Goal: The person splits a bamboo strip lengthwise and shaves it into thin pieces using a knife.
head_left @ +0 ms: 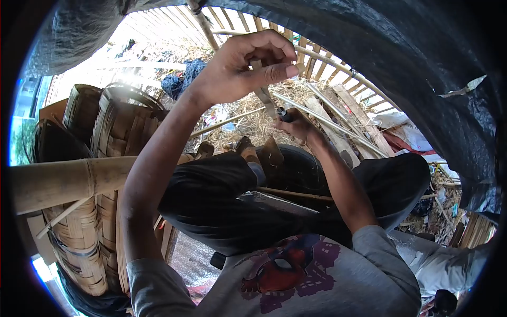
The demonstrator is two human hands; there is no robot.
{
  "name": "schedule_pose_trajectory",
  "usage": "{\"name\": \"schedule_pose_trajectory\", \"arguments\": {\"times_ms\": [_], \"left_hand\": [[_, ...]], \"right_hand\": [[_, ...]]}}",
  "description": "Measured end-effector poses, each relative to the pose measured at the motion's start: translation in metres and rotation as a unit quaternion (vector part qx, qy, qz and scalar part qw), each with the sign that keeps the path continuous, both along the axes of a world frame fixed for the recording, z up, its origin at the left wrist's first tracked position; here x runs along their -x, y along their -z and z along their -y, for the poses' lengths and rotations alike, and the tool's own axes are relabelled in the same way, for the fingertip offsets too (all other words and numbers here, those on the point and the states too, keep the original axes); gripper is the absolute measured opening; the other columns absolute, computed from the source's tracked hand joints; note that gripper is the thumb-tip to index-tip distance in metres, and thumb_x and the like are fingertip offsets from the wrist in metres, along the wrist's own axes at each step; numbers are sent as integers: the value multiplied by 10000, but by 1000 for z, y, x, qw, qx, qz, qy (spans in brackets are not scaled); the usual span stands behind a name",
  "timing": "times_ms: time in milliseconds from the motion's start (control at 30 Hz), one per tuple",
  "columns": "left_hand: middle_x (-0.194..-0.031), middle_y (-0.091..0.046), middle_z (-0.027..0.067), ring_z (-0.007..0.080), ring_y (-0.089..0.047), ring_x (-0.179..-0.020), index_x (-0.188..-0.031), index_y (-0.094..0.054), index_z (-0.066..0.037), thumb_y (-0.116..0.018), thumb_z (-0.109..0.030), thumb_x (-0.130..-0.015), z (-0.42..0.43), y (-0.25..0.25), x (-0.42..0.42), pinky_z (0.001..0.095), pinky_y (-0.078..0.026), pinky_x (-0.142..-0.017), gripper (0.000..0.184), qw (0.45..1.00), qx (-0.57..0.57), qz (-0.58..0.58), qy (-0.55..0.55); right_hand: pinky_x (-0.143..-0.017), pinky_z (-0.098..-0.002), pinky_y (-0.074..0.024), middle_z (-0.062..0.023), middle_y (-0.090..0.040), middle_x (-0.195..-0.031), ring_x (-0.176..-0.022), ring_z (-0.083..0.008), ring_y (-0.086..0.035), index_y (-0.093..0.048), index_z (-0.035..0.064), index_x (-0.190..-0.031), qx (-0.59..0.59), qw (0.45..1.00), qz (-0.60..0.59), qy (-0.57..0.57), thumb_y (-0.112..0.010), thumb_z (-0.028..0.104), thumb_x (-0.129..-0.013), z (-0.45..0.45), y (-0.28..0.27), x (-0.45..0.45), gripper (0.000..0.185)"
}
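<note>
My left hand (pixel 245 68) is raised at the upper middle, fingers curled and thumb pressed toward them. A thin pale strip (pixel 301 68), possibly bamboo, shows just past the thumb tip; most of it is hidden by the fingers. Lower and to the right, my right hand (pixel 298 127) is closed round a dark handle (pixel 285 114), seen end-on. A flat greyish blade (pixel 266 100) runs up from beside that handle to behind my left hand, so it looks like a knife. Whether the blade touches the strip cannot be made out.
Woven bamboo baskets (pixel 79 248) stand at the left, with a thick bamboo pole (pixel 68 182) crossing in front. Straw and litter (pixel 237 119) cover the ground ahead, alongside wooden planks (pixel 364 119). A slatted bamboo fence (pixel 317 63) and dark plastic sheeting (pixel 422 63) enclose the far and right sides.
</note>
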State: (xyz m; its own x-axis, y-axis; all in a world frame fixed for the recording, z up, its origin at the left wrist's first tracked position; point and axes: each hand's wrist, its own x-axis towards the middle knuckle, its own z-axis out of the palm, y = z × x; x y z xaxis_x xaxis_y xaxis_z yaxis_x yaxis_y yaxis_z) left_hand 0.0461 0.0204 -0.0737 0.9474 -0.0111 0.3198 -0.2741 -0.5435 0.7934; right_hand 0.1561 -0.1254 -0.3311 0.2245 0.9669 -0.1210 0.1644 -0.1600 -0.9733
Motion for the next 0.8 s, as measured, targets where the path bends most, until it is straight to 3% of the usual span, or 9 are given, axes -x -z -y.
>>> {"name": "schedule_pose_trajectory", "arguments": {"times_ms": [67, 133, 200, 267, 433, 533, 600, 667, 800], "left_hand": [[-934, -640, 69, 141, -638, -892, -1104, -569, -22, -599, -47, -924, 3, 15, -12, 298, -530, -805, 185, 998, -9, 54, 13], [-915, -637, 67, 154, -639, -886, -1084, -564, -16, -582, -18, -925, -2, 25, -18, 311, -531, -794, 160, 989, 131, 57, -26], [-802, -609, 63, 145, -613, -763, -989, -563, -10, -554, -103, -957, -3, 29, -26, 305, -513, -712, 99, 983, 157, 82, -54], [-703, -575, 40, 98, -558, -613, -867, -590, -16, -532, -185, -979, -5, 32, -32, 238, -451, -582, 211, 945, 327, -11, 18], [-528, -362, -13, 83, -285, -465, -629, -457, -80, -285, -486, -999, 2, 31, -44, 244, -225, -467, 576, 967, 249, -45, -20], [-521, -379, -13, 85, -325, -475, -632, -463, -76, -267, -538, -992, -3, 35, -63, 240, -247, -472, 618, 964, 265, -28, -20], [-518, -388, -13, 86, -345, -480, -633, -466, -74, -259, -564, -988, -5, 37, -75, 238, -258, -475, 640, 961, 273, -20, -24], [-500, -245, -51, 80, -187, -449, -622, -373, -102, -158, -624, -963, -1, 41, -87, 257, -168, -468, 659, 938, 337, -2, -77], [-496, -274, -32, 87, -226, -442, -637, -403, -91, -164, -639, -950, 4, 45, -96, 261, -200, -462, 675, 940, 337, -17, -48]], "right_hand": [[-513, -324, -338, 23, -382, -499, -505, -107, -364, -484, 69, -566, 40, 999, -7, -1, -686, 253, -846, 1, 2, -12, 392], [-509, -321, -327, 24, -372, -498, -502, -106, -356, -480, 78, -565, -37, 999, 6, 23, -680, 240, -844, 7, 4, -17, 379], [-506, -319, -314, 28, -373, -500, -501, -101, -358, -476, 88, -558, -8, 1000, -9, -19, -687, 239, -831, 4, 5, -24, 377], [-501, -321, -306, 32, -368, -495, -495, -99, -353, -468, 95, -549, -4, 999, -28, -14, -692, 239, -825, 0, 4, -24, 383], [-484, -324, -285, 45, -347, -473, -465, -97, -329, -451, 112, -519, 49, 997, -48, -17, -687, 224, -801, 7, -11, -33, 384], [-480, -326, -290, 33, -378, -476, -472, -101, -338, -465, 97, -527, 14, 1000, -16, 8, -672, 236, -785, 0, 7, -41, 359], [-479, -319, -329, 10, -483, -514, -496, -100, -415, -576, 62, -613, 39, 998, 34, 23, -691, 242, -813, 0, -3, -39, 293], [-459, -355, -342, -29, -483, -477, -444, -129, -437, -524, 62, -551, 38, 981, 35, 187, -633, 235, -796, -2, -8, -22, 318], [-454, -374, -437, -102, -592, -531, -446, -205, -560, -623, 25, -655, -4, 938, 106, 331, -621, 213, -826, -1, 0, 6, 255]]}}
